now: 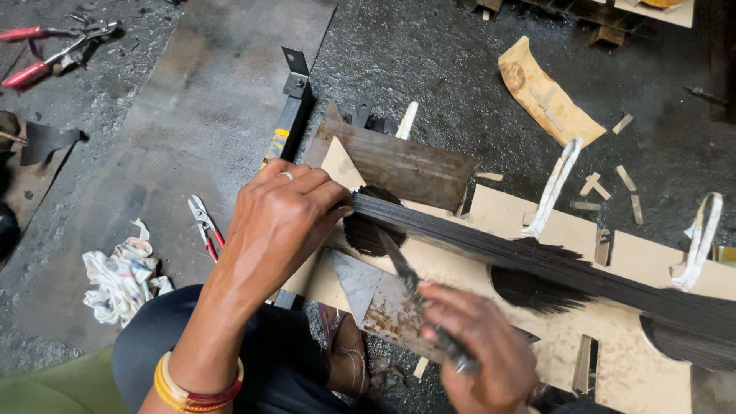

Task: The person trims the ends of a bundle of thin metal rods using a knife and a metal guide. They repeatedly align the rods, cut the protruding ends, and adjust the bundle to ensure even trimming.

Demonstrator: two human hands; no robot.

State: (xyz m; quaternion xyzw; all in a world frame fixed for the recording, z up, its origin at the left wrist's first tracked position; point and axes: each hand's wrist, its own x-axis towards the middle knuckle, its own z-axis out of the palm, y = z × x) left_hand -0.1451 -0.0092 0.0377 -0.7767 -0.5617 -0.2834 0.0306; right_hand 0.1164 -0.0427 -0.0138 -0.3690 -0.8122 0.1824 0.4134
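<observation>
Seen from head cam, looking down at dark, gritty workshop floor. Left hand [280, 222] w/ ring on one finger, closed down over near end of long bundle of thin dark metal strips [537, 264], fingers curled round it, pressing end onto cardboard sheet [652, 376]. Bundle runs from that hand off to right edge of frame, tied w/ white cloth strips [553, 188] at two spots, lying on top of cardboard. Right hand [487, 349] fisted tight round handle of a knife-like blade [399, 264]; blade angled up and left, tip touching underside of bundle just beside left hand. Can't tell how sharp or what sort of tool exactly, partly blurred. Rusty metal plate [406, 165] behind bundle, flat on floor, partly under cardboard. Black metal bar w/ bracket [290, 115] just left of plate. Small red-handled pliers [205, 222] on floor near left wrist; crumpled white rag [123, 276] further left. Bigger red-handled snips [54, 46] at top-left corner, well apart. Torn brown cardboard piece [544, 96] at upper right. Yellow and red bangles [192, 387] on left wrist.
</observation>
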